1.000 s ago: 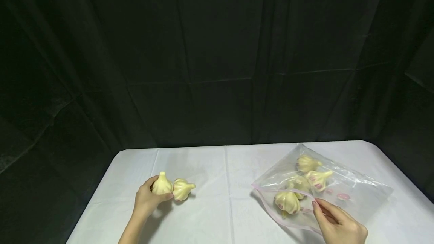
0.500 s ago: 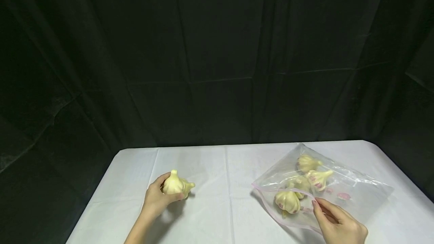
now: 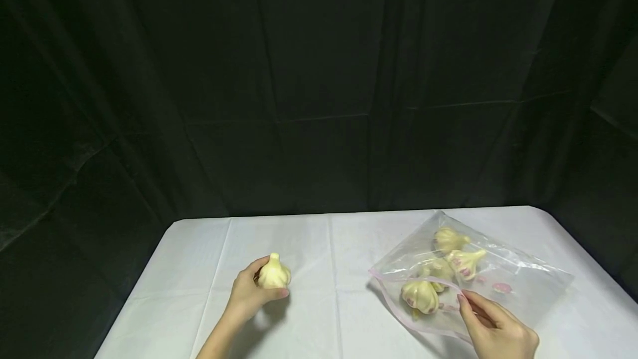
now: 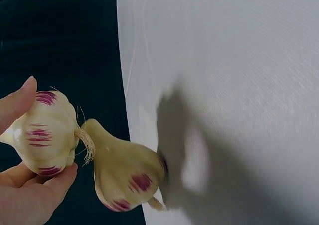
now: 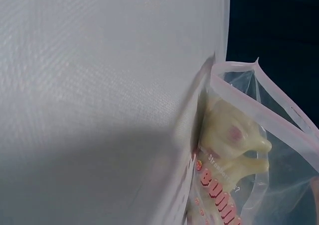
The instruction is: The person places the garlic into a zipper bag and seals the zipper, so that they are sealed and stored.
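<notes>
My left hand (image 3: pixel 246 295) holds a pale yellow garlic bulb (image 3: pixel 274 273) with its stem up, at the left-centre of the table. In the left wrist view, thumb and fingers grip this bulb, and its purple streaks and root tuft show. Close beyond it lies a second garlic bulb (image 4: pixel 127 170), which is largely hidden in the head view. On the right, my right hand (image 3: pixel 498 323) pinches the pink-edged mouth of a clear zip bag (image 3: pixel 528 276). Several garlic bulbs lie inside, one of them (image 3: pixel 420 296) near the opening.
A white cloth covers the table (image 3: pixel 319 314), and black drapes (image 3: pixel 319 98) hang behind and beside it. The bag's mouth faces the table's middle and near side. Red printing (image 5: pixel 217 195) marks the bag in the right wrist view.
My left hand has moved right with its garlic bulb, passing in front of the second bulb and covering it in the head view. The right hand and bag stay nearly still.
</notes>
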`<action>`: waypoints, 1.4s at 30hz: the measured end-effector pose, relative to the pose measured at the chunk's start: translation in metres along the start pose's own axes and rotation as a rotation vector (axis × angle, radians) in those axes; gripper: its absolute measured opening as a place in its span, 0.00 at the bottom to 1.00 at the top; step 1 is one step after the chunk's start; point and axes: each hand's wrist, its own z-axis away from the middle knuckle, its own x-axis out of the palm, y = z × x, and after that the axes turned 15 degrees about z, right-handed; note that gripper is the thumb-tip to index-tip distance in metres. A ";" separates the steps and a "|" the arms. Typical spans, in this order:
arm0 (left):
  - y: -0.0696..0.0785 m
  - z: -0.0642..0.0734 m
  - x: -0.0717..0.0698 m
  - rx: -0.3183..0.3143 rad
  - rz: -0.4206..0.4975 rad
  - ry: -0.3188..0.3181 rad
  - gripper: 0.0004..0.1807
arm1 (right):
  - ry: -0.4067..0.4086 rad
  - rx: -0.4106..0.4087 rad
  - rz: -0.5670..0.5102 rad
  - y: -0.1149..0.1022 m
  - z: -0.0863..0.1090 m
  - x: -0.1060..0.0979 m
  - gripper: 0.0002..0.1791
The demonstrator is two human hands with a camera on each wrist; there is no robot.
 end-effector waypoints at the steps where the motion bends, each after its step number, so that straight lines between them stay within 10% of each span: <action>1: 0.000 0.000 0.001 -0.001 -0.002 -0.003 0.44 | 0.003 0.000 0.002 0.000 0.000 0.000 0.09; 18: 0.002 -0.001 0.028 0.065 -0.002 -0.037 0.42 | -0.015 -0.003 -0.005 0.002 0.002 0.001 0.07; 42: 0.004 0.000 0.089 0.104 0.036 -0.270 0.40 | -0.009 -0.020 -0.004 0.003 0.001 0.000 0.07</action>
